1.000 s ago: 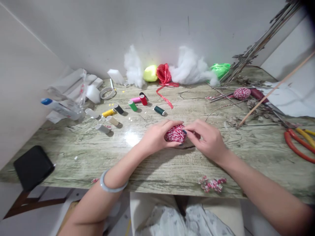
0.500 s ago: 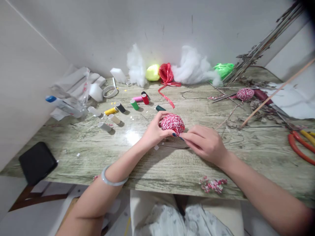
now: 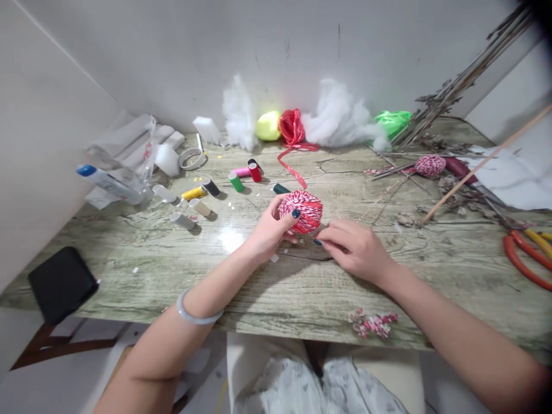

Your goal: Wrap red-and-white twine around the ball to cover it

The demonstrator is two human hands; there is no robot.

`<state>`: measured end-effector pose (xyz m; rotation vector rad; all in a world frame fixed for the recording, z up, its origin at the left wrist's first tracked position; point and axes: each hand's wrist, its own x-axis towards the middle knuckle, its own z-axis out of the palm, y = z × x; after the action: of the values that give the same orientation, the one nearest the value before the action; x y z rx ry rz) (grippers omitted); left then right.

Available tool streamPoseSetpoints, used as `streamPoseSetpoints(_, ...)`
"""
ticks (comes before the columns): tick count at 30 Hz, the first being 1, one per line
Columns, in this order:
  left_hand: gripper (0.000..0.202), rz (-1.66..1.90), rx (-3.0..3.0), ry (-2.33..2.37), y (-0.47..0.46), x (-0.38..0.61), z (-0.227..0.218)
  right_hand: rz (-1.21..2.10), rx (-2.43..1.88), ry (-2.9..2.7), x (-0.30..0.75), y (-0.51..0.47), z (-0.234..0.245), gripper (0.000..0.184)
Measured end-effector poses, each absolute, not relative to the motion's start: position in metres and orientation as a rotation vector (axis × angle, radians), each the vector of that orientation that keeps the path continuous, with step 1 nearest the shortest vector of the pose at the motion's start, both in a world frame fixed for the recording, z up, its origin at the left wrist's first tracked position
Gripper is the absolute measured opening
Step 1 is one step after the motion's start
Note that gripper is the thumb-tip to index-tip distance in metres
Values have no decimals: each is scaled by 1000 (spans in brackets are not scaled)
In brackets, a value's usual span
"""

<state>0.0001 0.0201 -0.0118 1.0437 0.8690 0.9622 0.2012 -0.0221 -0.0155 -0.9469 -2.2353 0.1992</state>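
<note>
My left hand (image 3: 269, 230) grips a red-and-white twine ball (image 3: 302, 210) just above the wooden table (image 3: 267, 287), thumb on its front. Just to the right of the ball, my right hand (image 3: 351, 248) rests low with fingers pinched together beneath it; what they pinch is too small to make out, perhaps the twine's end. A thin strand of the twine (image 3: 383, 198) runs from there toward a second red-and-white twine ball (image 3: 429, 165) at the right rear.
Several coloured thread spools (image 3: 235, 183) lie at the left centre, with a glue bottle (image 3: 110, 183) and tape ring (image 3: 192, 159) further left. Stuffing (image 3: 340, 122), red ribbon (image 3: 290, 129) and dry twigs (image 3: 457, 86) line the back. Red-handled pliers (image 3: 524, 253) lie right; a black case (image 3: 62, 283) at left edge.
My left hand lifted and turned the twine ball upward and away from me. My right hand drew back slightly, staying low under the ball.
</note>
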Motion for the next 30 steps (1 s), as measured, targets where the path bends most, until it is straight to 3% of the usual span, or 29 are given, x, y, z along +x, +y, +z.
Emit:
streamPoseSetpoints(5, 63, 856, 1070, 764, 18, -3, -7, 347, -989, -2200, 206, -14, -19, 15)
streamPoseSetpoints(10, 48, 760, 1421, 791, 21, -11, -1, 200, -1143, -2290, 212, -9, -17, 17)
streamPoseSetpoints(14, 55, 690, 1792, 769, 21, -13, 6, 83, -1226, -2325, 215, -7, -17, 14)
streamPoseSetpoints(20, 65, 549, 2214, 768, 16, -9, 10, 187, -1318, -2155, 213, -7, -19, 9)
streamPoseSetpoints(30, 64, 570, 2323, 802, 17, -7, 0, 269, -1296, -1932, 211, -10, -12, 8)
